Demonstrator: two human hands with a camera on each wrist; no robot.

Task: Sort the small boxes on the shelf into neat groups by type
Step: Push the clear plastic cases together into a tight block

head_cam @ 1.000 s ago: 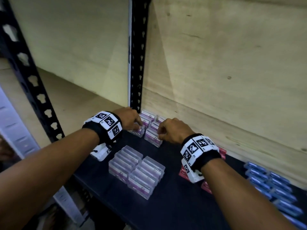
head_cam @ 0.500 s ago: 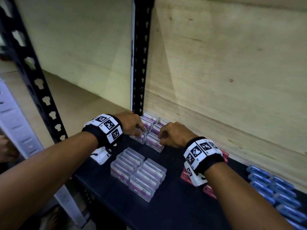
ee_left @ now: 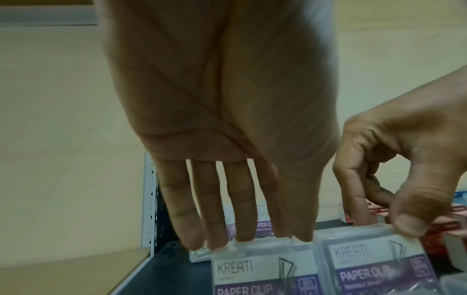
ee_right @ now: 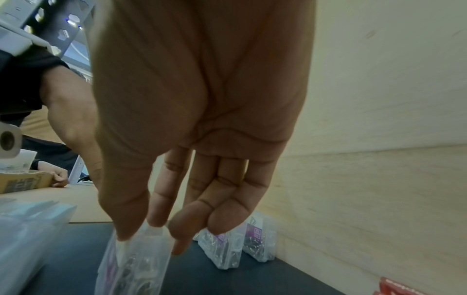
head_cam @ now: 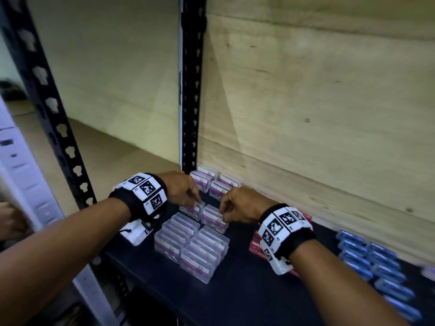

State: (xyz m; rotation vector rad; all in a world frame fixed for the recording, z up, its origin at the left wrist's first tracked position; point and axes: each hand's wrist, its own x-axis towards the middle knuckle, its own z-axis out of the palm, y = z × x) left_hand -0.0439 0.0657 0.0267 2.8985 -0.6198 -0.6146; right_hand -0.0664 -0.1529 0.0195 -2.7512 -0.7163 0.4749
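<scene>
**Head view: two paper clip boxes held by their top edges**

Head view shows my left hand (head_cam: 182, 190) and my right hand (head_cam: 240, 205) each pinching one clear paper clip box at mid-shelf, between the back rows (head_cam: 215, 183) against the wooden panel and the front block (head_cam: 191, 245) of the same boxes.

Grip state: the left fingertips (ee_left: 192, 237) and thumb pinch the top edge of the left box (ee_left: 255, 271). The right thumb and fingertips (ee_right: 177, 229) pinch the top of the right box (ee_right: 137, 263).

Handling, as I judge it:
- Shell is thin, stiff, clear plastic; smooth, so likely slippery.
- Loose clips inside can shift, so I keep each box level.
- Weight is probably light; a two-finger pinch suffices.
- Best hold: the narrow top edge, thumb in front, fingers behind.

Orientation: both boxes stand on edge, printed face toward me. Each long axis runs left to right along the shelf (head_cam: 235, 300), in line with the front block. Red packs (head_cam: 257, 247) and blue boxes (head_cam: 367, 257) lie apart to the right.
</scene>
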